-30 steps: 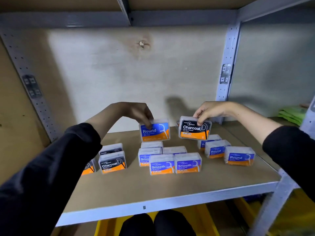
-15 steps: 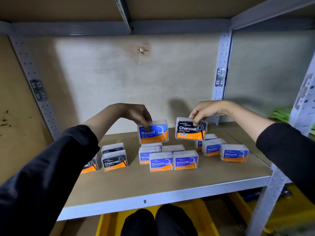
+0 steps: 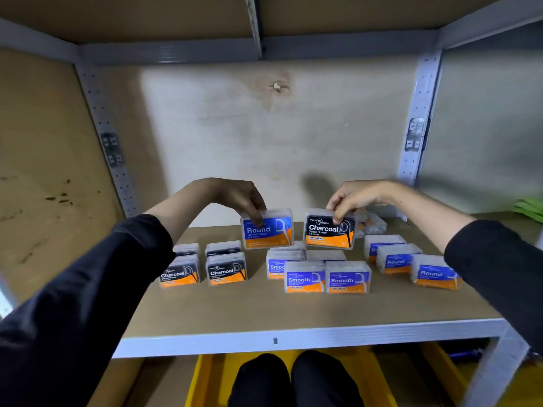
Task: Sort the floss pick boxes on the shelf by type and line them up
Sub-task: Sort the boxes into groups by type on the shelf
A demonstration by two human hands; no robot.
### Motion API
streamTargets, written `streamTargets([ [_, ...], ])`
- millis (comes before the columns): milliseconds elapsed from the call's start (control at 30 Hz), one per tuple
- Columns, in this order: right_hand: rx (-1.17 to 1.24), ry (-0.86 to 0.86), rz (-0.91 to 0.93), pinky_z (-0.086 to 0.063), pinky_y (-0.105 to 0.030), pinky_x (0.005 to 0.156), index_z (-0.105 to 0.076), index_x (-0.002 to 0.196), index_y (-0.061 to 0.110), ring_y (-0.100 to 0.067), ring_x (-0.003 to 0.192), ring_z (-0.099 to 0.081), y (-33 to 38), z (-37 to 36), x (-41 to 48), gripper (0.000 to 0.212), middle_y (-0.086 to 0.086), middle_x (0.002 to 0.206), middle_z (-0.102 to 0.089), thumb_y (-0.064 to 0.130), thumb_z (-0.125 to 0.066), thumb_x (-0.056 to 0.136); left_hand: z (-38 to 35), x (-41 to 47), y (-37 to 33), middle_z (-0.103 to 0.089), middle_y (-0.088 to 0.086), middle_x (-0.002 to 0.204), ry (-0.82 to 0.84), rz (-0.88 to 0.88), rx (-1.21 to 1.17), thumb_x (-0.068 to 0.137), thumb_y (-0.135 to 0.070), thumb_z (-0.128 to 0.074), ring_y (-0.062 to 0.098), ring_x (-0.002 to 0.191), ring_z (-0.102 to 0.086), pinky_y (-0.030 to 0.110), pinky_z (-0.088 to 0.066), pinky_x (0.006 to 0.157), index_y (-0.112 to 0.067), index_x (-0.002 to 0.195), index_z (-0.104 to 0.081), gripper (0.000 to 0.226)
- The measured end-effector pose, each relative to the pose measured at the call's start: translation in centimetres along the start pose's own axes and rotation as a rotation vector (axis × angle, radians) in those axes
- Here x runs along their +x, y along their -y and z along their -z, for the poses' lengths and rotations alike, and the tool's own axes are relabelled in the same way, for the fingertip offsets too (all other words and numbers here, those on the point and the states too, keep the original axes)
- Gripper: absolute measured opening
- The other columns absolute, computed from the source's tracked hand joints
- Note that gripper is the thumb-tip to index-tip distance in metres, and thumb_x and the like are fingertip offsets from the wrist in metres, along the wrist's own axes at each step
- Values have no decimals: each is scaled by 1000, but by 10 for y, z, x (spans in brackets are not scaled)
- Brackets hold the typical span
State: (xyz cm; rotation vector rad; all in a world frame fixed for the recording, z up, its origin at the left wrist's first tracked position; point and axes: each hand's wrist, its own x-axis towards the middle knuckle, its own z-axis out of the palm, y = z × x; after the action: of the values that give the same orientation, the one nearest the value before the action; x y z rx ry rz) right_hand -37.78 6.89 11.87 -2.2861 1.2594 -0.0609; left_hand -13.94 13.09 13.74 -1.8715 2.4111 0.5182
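free: front shelf strip point(image 3: 264, 312) | blocked: left Charcoal boxes point(image 3: 226, 271), middle Smooth boxes point(image 3: 305, 279), right Round boxes point(image 3: 396, 261)

The shelf point(image 3: 264, 312) is dim and lit from the front. A pale bright patch falls across the back panel point(image 3: 264, 136), while the side panel point(image 3: 44, 171) and the left sleeve point(image 3: 73, 318) sink into darkness. A soft shadow lies on the back panel just left of the right hand point(image 3: 355, 198). Labels on the Round box point(image 3: 267, 230) and Charcoal box point(image 3: 329, 230) read clearly. The loose boxes point(image 3: 373, 224) at the back right are blurred. The frame posts point(image 3: 417, 127) lean outward toward the picture's edges.
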Motion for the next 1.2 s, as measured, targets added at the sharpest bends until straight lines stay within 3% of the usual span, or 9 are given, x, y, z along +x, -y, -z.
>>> streamTargets([
  [67,-26,13,24,-43,-21,69,-67,101,0,-10,69,-59,13,-10,12,22,-7,83,-65,7,-65,80,3,-11,15,-62,3,94,-4,39,-2,87,-16,-61,1,73,-55,13,-43,68,-3,109,-65,26],
  [133,-26,45,57,-44,-12,58,-67,100,2,1,60,-60,29,-23,24,21,-1,77,-64,6,-65,80,5,-24,32,-63,2,96,-10,93,-1,86,-17,-61,1,75,-55,13,-42,70,-4,110,-65,27],
  [267,-72,55,125,-43,-28,80,-65,107,1,-12,82,-57,63,-57,53,29,-9,97,-67,12,-66,80,9,-54,66,-63,0,104,-25,218,-6,87,-22,-61,10,93,-56,11,-41,73,-9,115,-62,31],
  [367,-117,58,168,-39,-23,66,-65,108,2,-14,87,-52,93,-89,74,33,-12,107,-67,15,-68,78,8,-75,88,-62,2,113,-57,299,-3,86,-24,-62,11,99,-53,19,-40,85,-9,120,-59,37],
  [500,-133,84,210,-34,-18,55,-62,113,4,-15,89,-50,126,-129,98,39,-6,101,-61,16,-70,77,4,-95,113,-61,2,112,-77,371,-3,85,-26,-63,13,99,-53,17,-43,78,-10,122,-58,41],
  [600,-150,76,234,-36,-23,66,-56,120,5,-20,99,-52,144,-155,113,44,-10,119,-59,15,-68,79,1,-107,126,-58,-3,99,-77,388,8,86,-26,-61,12,94,-53,12,-41,69,-9,117,-61,35],
  [667,-160,74,246,-34,-21,72,-54,121,6,-24,111,-53,152,-168,119,45,-10,126,-57,16,-67,79,-1,-112,134,-60,-3,96,-79,392,8,86,-25,-61,13,92,-54,16,-41,69,-10,114,-62,32],
  [867,-130,70,249,-33,-19,76,-55,119,5,-22,108,-54,162,-179,129,44,-10,126,-57,16,-68,79,-5,-119,158,-62,-1,101,-66,417,-11,85,-29,-63,14,95,-57,22,-43,80,-12,107,-61,28],
  [1200,-226,63,281,-44,-32,93,-57,119,-1,-26,113,-54,158,-192,136,44,-14,124,-59,17,-67,79,-9,-116,173,-65,5,116,-70,444,-40,85,-31,-62,15,100,-59,17,-45,77,-7,119,-58,42],
])
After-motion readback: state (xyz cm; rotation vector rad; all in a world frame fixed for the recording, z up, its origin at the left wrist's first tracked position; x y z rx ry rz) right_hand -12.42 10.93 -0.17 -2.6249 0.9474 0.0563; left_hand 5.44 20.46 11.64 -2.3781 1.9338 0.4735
